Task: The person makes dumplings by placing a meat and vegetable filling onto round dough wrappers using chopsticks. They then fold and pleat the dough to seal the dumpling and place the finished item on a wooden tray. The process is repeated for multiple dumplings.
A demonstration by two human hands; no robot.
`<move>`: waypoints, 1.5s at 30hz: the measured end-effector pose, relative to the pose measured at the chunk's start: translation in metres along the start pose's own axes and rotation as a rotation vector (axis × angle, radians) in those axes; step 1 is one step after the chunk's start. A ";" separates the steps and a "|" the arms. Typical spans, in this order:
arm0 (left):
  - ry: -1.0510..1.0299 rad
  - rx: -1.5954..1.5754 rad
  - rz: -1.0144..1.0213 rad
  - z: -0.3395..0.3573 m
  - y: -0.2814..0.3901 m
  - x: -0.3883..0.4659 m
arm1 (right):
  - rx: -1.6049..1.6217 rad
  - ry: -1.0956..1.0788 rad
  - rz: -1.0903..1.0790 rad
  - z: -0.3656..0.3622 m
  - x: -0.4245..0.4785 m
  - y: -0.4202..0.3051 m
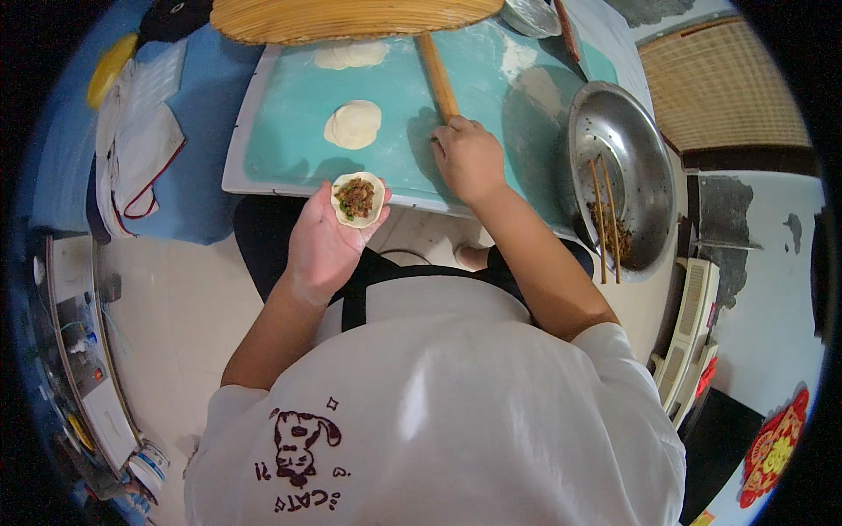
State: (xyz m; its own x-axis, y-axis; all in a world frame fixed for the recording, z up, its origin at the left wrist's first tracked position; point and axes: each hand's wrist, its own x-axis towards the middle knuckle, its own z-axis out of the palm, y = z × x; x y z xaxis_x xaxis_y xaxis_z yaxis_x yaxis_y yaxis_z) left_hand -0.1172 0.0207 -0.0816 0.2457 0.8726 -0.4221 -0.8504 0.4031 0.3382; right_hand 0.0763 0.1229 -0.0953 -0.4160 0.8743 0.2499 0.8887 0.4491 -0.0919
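My left hand is palm up and holds a round dough wrapper with chopped filling in its middle. My right hand rests over the teal mat at the near end of a wooden rolling pin; its fingers are curled, and whether they grip the pin is hard to tell. Between the hands and farther off lie stacked dough wrappers, with more flat dough behind them. On the right, a steel bowl holds leftover filling and a pair of wooden chopsticks.
A woven tray of plant stalks covers the mat's far edge. Beyond it at right stand a small metal bowl and a narrow reddish-brown object. White cloth lies on the blue surface at left. Loose flour dusts the mat.
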 end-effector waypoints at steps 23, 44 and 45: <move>-0.219 -0.040 -0.039 0.024 -0.009 -0.004 | 0.495 0.136 -0.419 -0.061 -0.026 -0.054; -0.279 0.311 -0.014 0.064 -0.027 -0.024 | 0.483 0.380 -0.647 -0.097 -0.063 -0.027; -0.229 0.383 0.017 0.067 -0.028 -0.027 | 0.481 0.385 -0.640 -0.099 -0.064 -0.028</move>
State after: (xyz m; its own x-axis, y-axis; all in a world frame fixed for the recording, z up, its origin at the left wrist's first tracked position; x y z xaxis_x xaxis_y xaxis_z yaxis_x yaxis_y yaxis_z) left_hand -0.0684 0.0045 -0.0231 0.3665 0.9014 -0.2307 -0.6321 0.4232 0.6491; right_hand 0.0970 0.0364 -0.0135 -0.6344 0.3456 0.6915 0.2947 0.9351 -0.1970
